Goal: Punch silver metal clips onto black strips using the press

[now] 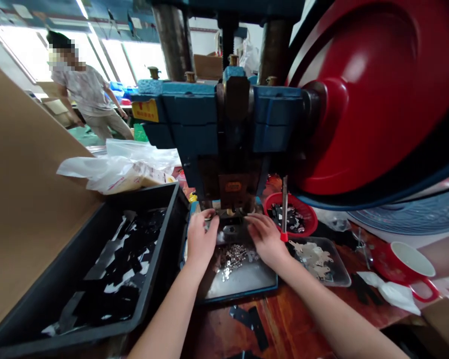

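My left hand (202,238) and my right hand (268,240) are at either side of the die area under the ram of a blue press (234,149). The left thumb and forefinger curl together at the die's left edge. On the right, the fingers bend inward at its other edge. Whatever lies in either grip is dark and too hidden to make out. A dark metal plate (230,230) with a hole shows between the hands. Small shiny metal pieces (232,259) lie heaped on the metal tray (243,284) below them.
A black bin (149,294) of dark flat parts stands left. To the right are a red basket (310,227), a clear tray (344,276) of silver plates and a red mug (400,264). A large red flywheel (374,99) juts overhead. A person (92,94) stands behind, left.
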Demonstrator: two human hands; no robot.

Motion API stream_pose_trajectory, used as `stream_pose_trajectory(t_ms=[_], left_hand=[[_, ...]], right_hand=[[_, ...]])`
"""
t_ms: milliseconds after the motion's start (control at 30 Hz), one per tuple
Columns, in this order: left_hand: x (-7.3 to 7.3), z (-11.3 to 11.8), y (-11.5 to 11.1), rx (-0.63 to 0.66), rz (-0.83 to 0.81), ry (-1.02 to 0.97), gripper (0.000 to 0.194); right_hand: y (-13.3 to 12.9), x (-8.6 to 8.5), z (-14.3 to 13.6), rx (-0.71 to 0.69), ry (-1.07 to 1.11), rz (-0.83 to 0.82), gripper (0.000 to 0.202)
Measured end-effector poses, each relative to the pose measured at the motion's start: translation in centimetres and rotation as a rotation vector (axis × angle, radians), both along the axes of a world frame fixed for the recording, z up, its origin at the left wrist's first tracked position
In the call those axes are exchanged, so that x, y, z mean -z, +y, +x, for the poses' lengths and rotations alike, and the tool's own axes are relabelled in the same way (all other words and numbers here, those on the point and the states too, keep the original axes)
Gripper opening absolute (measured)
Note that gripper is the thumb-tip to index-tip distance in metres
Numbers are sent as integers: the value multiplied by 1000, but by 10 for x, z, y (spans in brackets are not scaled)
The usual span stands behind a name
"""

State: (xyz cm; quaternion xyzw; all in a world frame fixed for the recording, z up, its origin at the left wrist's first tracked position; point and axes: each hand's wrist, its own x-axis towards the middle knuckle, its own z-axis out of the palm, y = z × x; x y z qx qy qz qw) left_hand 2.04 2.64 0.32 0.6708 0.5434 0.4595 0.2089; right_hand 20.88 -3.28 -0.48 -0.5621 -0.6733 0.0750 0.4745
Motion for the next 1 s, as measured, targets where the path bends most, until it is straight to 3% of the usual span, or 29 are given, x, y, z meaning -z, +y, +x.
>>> stream_pose_trajectory(t_ms=[100, 200, 367, 500, 633, 800, 900, 1000], left_hand=[[3, -11, -19, -56, -1, -100, 29], [10, -19, -40, -15, -19, -117, 25], [20, -24, -67, 36, -37, -88, 21], [26, -25, -76, 17, -34, -99, 21], [32, -25, -76, -18, -22, -170, 22], [32, -32, -76, -48, -99, -234, 25], [30, -44, -78, 8, -127, -94, 23], [29, -54, -81, 74, -122, 166, 24]], right_hand=[[-26, 16, 20, 63, 467, -140, 42], [-49, 19, 31, 44, 666, -157, 49], [-58, 1, 31, 17, 574, -151, 39], [-52, -4, 27, -1, 547, -113, 39], [-46, 2, 24, 17, 549, -66, 39], [-41, 21, 19, 31, 650, -49, 45], [-33, 26, 15, 59, 681, -126, 42], [-11, 17, 8, 68, 511, -206, 33]])
